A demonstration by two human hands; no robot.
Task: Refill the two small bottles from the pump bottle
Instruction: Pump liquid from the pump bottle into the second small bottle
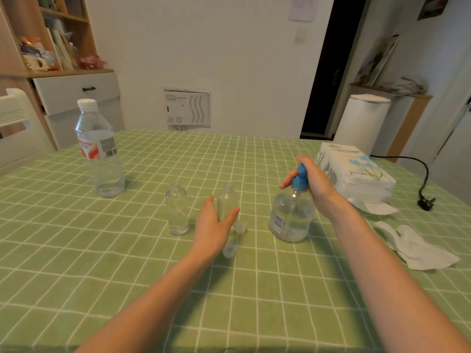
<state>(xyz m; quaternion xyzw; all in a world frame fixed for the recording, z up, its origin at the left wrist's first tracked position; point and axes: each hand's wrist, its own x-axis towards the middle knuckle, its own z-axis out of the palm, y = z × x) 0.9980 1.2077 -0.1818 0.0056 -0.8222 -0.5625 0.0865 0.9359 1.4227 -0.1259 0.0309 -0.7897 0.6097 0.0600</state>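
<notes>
Head view. Right hand [317, 186] curled round blue pump head [300, 177] of pump bottle [291, 217]. Bottle body upright on table [153, 289], directly below grip, right of centre. Left hand [211, 226] spread, thumb and fingers forming V. Right small bottle [226, 198] stands uncapped inside V, fingers across its lower front; firm contact cannot be told. Left small bottle [177, 208] upright, uncapped, near thumb, apart from hand. Cap [240, 227] just beside fingertips; second cap [229, 250] beside wrist. Water bottle [99, 149] toward far left corner.
</notes>
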